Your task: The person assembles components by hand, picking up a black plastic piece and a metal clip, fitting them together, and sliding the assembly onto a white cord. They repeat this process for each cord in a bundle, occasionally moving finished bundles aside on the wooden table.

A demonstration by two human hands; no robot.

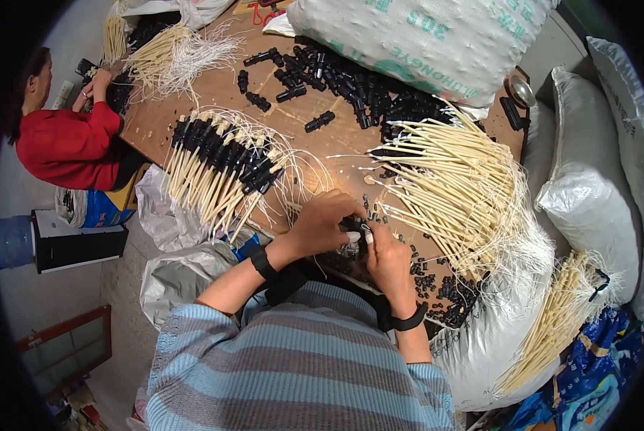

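At the table's near edge, my left hand (320, 225) and my right hand (389, 258) meet with fingers bent. Between them is a small black plastic part (362, 227), pinched from both sides, with a bit of white cord at it. Fingers cover much of it, so its shape is unclear. White covers sit on fingertips of both hands. Left of my hands lies a bundle of cream-coloured rods (205, 185) with black plastic fittings on them and loose white strings. On the right spreads a pile of bare cream-coloured rods (458, 194) with white strings.
Black plastic fittings (358, 90) are heaped below a large white woven sack (437, 36). Small black pieces (448, 294) lie scattered at the near right corner. Full sacks (588, 165) crowd the right side. Another person in red (67, 147) works at the far left.
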